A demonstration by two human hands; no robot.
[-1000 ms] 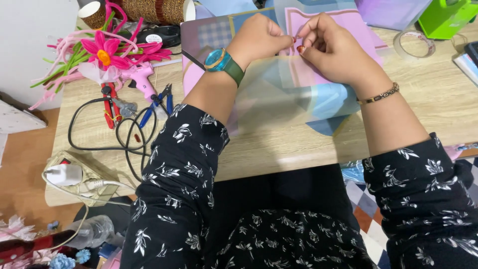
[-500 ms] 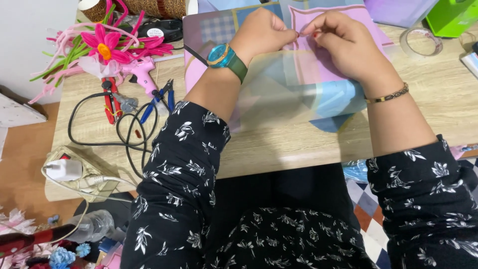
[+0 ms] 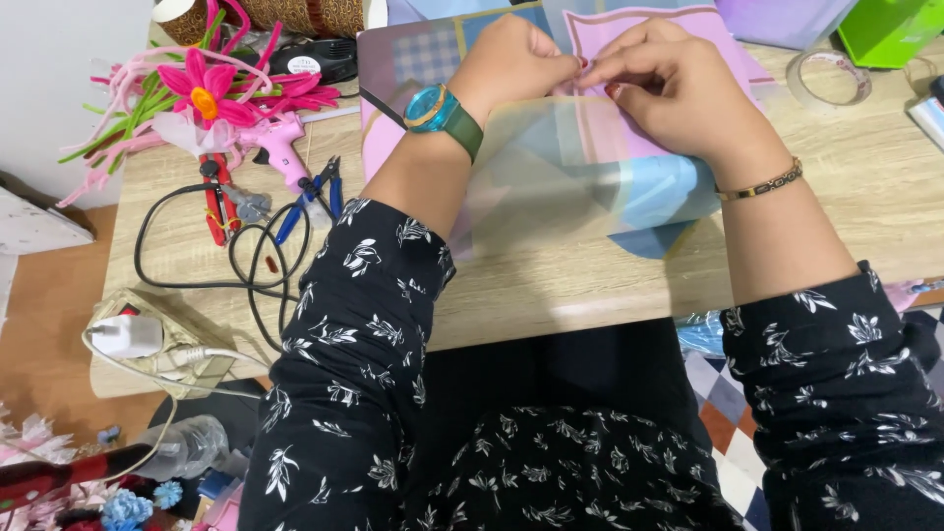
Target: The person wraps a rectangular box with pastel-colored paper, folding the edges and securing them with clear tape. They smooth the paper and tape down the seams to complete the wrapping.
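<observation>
My left hand [image 3: 521, 61] and my right hand [image 3: 669, 84] meet at the far middle of the wooden table [image 3: 551, 285]. Their fingertips pinch the top edge of a translucent sheet [image 3: 551, 167] that lies over blue and pink papers [image 3: 649, 197]. The sheet hangs down toward me from the pinch. A teal watch [image 3: 438, 110] sits on my left wrist and a thin bracelet [image 3: 762, 185] on my right. What is between the fingertips is too small to tell apart from the sheet.
Pink craft flowers [image 3: 197, 93], a pink glue gun [image 3: 280, 147], red pliers [image 3: 216, 202], blue pliers [image 3: 315, 192] and a black cable [image 3: 197, 246] lie at left. A power strip [image 3: 162, 339] sits at the near left corner. A tape roll [image 3: 831, 79] and green box [image 3: 890, 29] are at right.
Both hands stay pinched together on the sheet's top edge; the view has shifted slightly, and the fingers have worked a little along the edge.
</observation>
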